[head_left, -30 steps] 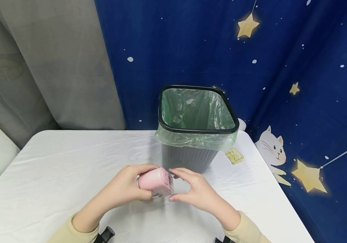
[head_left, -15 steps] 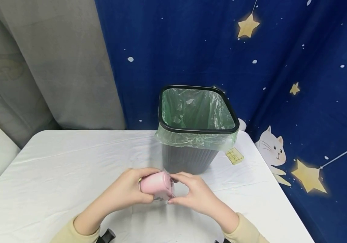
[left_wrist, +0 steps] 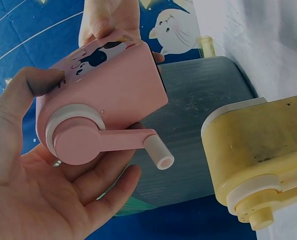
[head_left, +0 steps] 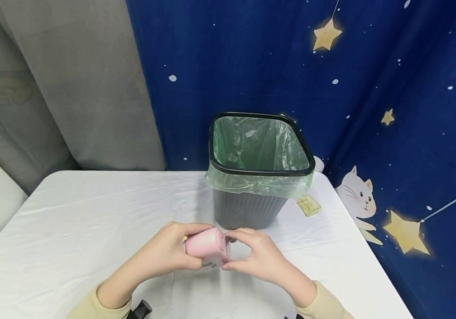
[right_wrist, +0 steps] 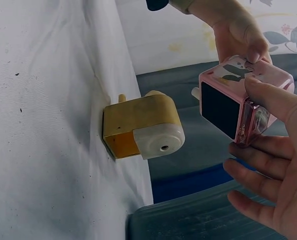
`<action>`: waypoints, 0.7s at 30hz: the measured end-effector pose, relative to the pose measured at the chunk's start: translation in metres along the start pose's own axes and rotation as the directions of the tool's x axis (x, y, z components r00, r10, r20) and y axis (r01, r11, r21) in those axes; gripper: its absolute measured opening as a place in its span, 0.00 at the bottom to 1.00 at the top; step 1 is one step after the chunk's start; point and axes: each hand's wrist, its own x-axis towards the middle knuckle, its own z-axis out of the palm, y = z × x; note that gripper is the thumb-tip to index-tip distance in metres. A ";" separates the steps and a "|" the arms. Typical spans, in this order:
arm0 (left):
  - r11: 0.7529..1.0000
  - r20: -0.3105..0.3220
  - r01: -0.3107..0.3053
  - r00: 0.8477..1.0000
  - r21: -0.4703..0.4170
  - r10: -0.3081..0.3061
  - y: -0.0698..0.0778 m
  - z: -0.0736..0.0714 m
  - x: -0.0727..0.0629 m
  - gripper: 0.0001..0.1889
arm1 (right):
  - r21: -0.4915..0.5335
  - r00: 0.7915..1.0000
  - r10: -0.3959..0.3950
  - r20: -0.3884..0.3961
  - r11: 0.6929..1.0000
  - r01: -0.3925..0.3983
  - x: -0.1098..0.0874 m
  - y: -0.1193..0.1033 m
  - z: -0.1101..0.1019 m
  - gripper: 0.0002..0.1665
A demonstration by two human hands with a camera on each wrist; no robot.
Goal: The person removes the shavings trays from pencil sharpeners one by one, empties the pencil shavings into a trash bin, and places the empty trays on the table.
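A pink hand-crank pencil sharpener (head_left: 205, 245) is held above the table between both hands. My left hand (head_left: 168, 248) grips its body, with the thumb over the printed side; the crank (left_wrist: 121, 140) shows in the left wrist view. The right hand (head_left: 257, 252) pinches the end with the clear shavings drawer (right_wrist: 253, 120), thumb on one side and fingers on the other. On the table beneath, a yellow pencil sharpener (right_wrist: 141, 120) has an open drawer slot; in the head view the left hand and pink sharpener hide nearly all of it.
Behind the hands stands a grey waste bin (head_left: 243, 210) with a black rim and green liner. A clear yellow drawer (head_left: 309, 205) lies to its right. White cloth covers the table (head_left: 92, 212); blue and grey curtains hang behind.
Both hands and the pink sharpener have come slightly nearer the body. The right fingers have closed in from beside the sharpener's end onto it.
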 end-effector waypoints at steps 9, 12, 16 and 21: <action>1.000 0.013 -0.020 1.000 -0.015 0.020 0.001 -0.001 0.001 0.29 | -0.036 1.000 -0.019 -0.014 0.999 0.019 -0.002 -0.001 -0.003 0.34; 1.000 0.016 -0.022 1.000 -0.018 0.023 0.001 -0.001 0.001 0.30 | -0.042 0.999 -0.030 -0.015 0.999 0.030 -0.002 -0.001 -0.003 0.33; 1.000 0.018 -0.017 1.000 -0.023 0.017 0.002 -0.001 0.001 0.30 | -0.040 0.999 -0.035 -0.012 0.999 0.034 -0.003 0.000 -0.004 0.33; 1.000 0.025 -0.012 1.000 -0.025 0.012 0.003 -0.001 0.002 0.30 | -0.045 0.999 -0.031 -0.009 0.999 0.031 -0.003 -0.001 -0.005 0.33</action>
